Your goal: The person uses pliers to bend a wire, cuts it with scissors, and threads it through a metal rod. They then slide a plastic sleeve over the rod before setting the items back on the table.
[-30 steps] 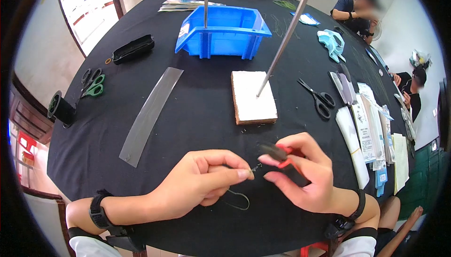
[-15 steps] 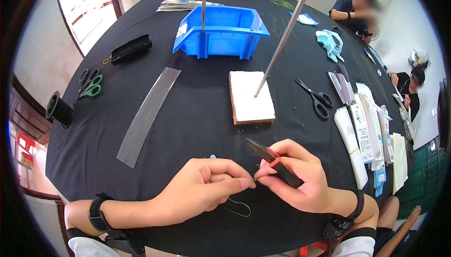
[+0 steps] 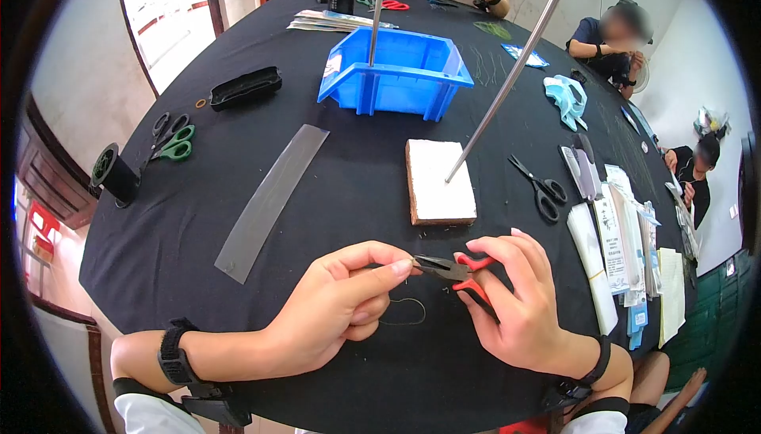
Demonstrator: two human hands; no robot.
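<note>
Thumb and index finger of my left hand (image 3: 337, 299) pinch the end of a thin wire (image 3: 415, 302), which loops down over the black cloth. My right hand (image 3: 519, 299) is closed round the red handles of small pliers (image 3: 444, 267). The pliers' jaws point left and meet the pinched wire end at my left fingertips. Whether the jaws grip the wire is too small to tell. Just beyond the pliers lies a white-topped block (image 3: 436, 188) with a metal rod resting over it.
A blue bin (image 3: 412, 89) stands farther back. Black scissors (image 3: 543, 188) and packets (image 3: 614, 236) lie right. A grey strip (image 3: 273, 204), green scissors (image 3: 174, 142), a black tray (image 3: 246, 87) and a spool (image 3: 115, 176) lie left. Other people sit around the table.
My right hand has turned the pliers from resting in the palm to pointing left, their jaws now at my left fingertips. The camera view has shifted slightly.
</note>
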